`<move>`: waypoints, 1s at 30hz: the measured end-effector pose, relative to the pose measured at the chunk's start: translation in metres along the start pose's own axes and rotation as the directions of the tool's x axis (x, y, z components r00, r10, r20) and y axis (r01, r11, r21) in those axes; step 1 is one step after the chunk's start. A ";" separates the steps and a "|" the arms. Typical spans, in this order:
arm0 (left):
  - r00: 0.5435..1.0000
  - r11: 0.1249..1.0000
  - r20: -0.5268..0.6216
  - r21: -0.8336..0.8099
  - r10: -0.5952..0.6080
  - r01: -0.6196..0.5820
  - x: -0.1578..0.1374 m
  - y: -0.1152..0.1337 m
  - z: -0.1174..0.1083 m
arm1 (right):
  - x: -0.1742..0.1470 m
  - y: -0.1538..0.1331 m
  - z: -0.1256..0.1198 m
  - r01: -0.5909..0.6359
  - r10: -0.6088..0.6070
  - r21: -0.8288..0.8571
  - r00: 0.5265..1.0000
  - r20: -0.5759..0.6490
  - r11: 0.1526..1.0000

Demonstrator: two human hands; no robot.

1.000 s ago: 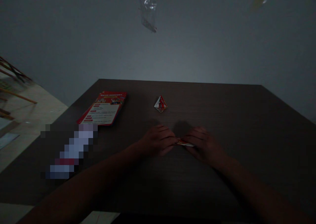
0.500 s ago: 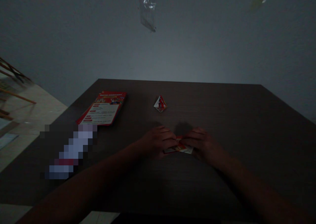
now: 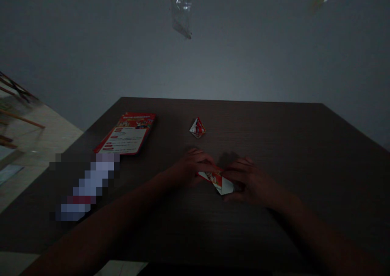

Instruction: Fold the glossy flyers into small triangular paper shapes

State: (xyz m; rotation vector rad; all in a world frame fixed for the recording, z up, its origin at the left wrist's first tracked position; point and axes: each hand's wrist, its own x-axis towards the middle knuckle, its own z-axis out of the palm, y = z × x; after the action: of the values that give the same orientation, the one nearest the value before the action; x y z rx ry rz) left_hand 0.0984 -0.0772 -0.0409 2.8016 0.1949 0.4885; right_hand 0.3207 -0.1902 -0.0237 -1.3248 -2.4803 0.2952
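Note:
A folded paper sheet (image 3: 217,179), red and white with print, lies near the middle of the table between my hands. Its lower corner points toward me. My left hand (image 3: 195,164) grips its left end, fingers bent over the upper edge. At the other end, my right hand (image 3: 245,180) holds the paper between the thumb below and the fingers above. Both fingertip areas are dim and partly hidden. Beyond my hands stands a small folded paper piece (image 3: 198,128), pointed and red and white, touched by neither hand.
A stack of red and white printed leaflets (image 3: 128,136) lies at the left of the dark table (image 3: 274,134). A blurred-out long object (image 3: 88,188) sits nearer me. Behind the table is a wall (image 3: 243,48) with a clear plastic bag (image 3: 182,10) on it.
The folded paper has turned so its corner points toward me, and more of it shows. My left hand has shifted slightly left; my right thumb now shows under the paper.

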 end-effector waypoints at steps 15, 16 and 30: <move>0.988 0.990 -0.095 0.057 -0.123 0.129 0.000 -0.008 0.008 | -0.001 0.007 0.008 -0.080 0.077 -0.088 0.996 -0.032 0.993; 0.984 0.987 -0.108 0.056 -0.145 0.152 0.000 -0.009 0.008 | -0.001 0.007 0.008 -0.095 0.092 -0.095 0.995 -0.029 0.991; 0.998 0.997 -0.044 -0.058 0.048 -0.051 0.006 0.035 0.002 | 0.000 0.003 0.008 -0.145 0.146 -0.067 0.989 0.012 0.987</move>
State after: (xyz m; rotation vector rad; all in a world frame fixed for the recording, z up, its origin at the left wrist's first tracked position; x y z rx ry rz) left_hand 0.1073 -0.1103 -0.0305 2.7455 0.1186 0.5570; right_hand 0.3198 -0.1890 -0.0322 -1.5400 -2.4310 0.2603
